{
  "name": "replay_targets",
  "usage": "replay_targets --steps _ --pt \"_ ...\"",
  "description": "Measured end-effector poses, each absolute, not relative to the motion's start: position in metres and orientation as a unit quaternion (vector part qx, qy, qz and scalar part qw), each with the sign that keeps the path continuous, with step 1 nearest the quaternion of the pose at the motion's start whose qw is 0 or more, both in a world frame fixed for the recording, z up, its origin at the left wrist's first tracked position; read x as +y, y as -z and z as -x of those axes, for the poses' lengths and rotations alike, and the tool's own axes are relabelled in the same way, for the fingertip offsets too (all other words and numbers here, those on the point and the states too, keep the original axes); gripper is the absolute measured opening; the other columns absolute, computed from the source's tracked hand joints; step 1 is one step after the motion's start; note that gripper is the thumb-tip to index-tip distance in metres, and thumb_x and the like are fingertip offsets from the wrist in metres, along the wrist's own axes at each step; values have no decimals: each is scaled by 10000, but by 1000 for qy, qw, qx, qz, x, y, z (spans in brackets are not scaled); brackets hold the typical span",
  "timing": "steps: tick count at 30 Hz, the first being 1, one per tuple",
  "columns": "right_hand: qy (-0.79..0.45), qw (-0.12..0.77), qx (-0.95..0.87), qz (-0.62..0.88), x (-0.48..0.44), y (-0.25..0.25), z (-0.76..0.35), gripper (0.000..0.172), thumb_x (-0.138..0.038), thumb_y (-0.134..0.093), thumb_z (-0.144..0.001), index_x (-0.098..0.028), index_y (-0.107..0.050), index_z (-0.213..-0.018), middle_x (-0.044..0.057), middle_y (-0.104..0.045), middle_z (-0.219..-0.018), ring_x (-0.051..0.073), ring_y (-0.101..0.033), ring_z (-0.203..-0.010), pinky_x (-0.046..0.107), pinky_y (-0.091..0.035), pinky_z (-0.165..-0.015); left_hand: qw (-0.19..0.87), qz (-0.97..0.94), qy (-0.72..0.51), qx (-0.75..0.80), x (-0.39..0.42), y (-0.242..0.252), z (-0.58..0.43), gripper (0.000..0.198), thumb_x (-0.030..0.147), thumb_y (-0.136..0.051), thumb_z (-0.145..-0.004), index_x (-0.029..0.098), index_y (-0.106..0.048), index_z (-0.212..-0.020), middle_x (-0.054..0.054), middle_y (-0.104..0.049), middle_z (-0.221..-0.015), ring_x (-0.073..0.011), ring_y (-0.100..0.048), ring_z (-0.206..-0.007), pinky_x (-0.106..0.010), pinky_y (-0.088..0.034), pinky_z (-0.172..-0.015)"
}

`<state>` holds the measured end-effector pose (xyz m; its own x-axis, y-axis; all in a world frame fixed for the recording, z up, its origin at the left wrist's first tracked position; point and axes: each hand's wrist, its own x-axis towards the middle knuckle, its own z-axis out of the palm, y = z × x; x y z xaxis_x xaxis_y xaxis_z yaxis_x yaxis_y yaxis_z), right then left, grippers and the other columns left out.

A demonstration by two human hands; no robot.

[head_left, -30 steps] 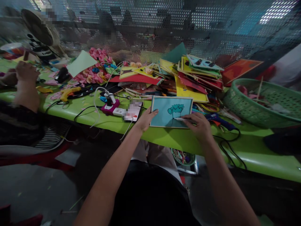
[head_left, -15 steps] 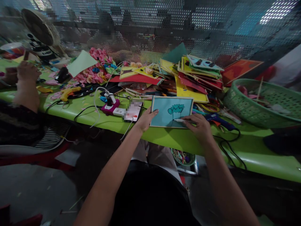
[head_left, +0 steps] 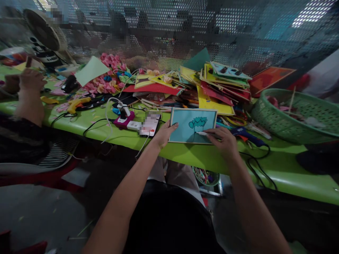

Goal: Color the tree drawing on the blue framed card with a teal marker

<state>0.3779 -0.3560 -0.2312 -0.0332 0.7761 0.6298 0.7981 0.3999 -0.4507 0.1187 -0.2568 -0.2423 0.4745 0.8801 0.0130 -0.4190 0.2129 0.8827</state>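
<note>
My left hand [head_left: 164, 134] grips the left edge of a blue card [head_left: 182, 123] with a thin pale frame, thumb on its front. The card lies tilted at the front edge of the green table. On it is a teal, wavy-edged shape [head_left: 200, 122] with dark outlines and a thin dark line below it. My right hand [head_left: 222, 139] pinches a slim white pen [head_left: 202, 133], its tip at the card near that line. Just left of the card lies a phone [head_left: 149, 124] with a cable plugged in.
A purple power strip [head_left: 124, 120] with plugs and cables sits left of the phone. Stacked coloured cards [head_left: 225, 84] rise behind. To the right are a blue glue gun [head_left: 247, 135] and a green basket [head_left: 299, 116]. Another person's hands [head_left: 30, 81] work at the far left.
My right hand has shifted the pen slightly, its tip now a little higher on the card. The left hand and the card stay almost where they were.
</note>
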Motion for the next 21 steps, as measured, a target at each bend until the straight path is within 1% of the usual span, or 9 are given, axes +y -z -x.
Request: replay_targets --steps 4,10,13,17,21 --pt "7 425 -722 546 -356 231 -377 167 -363 -679 -952 -288 -818 -1007 44 -769 -886 261 -682 -860 405 -540 -796 736 -444 -443 254 -257 244 -120 570 465 -912 -690 197 -739 -1163 -66 -794 -1138 -306 -681 -1194 -463 -474 -1109" --pt "7 427 -717 551 -356 231 -376 194 -391 -657 -971 -301 -820 -1025 50 -779 -919 271 -687 -891 416 -543 -815 732 -443 -449 256 -255 246 -120 540 436 -903 -708 199 -736 -1164 -63 -791 -1156 -302 -648 -1268 -454 -428 -1166" --pt "2 420 -718 554 -357 231 -377 188 -391 -672 -957 -296 -823 -1014 51 -780 -914 273 -690 -887 417 -549 -806 738 -442 -443 253 -256 245 -120 573 450 -900 -711 190 -726 -1192 -80 -793 -1145 -315 -674 -1229 -477 -460 -1139" --pt "3 423 -713 559 -357 230 -376 210 -401 -645 -969 -296 -822 -1005 55 -782 -919 272 -692 -885 430 -554 -826 744 -439 -437 251 -257 242 -121 633 452 -899 -713 189 -703 -1255 -79 -803 -1098 -311 -718 -1145 -486 -515 -1083" --pt "-5 417 -715 561 -357 229 -376 203 -397 -652 -959 -289 -822 -986 55 -780 -902 275 -689 -872 436 -554 -817 748 -435 -435 250 -259 240 -121 623 433 -878 -751 186 -688 -1290 -79 -806 -1077 -305 -739 -1097 -480 -551 -1044"
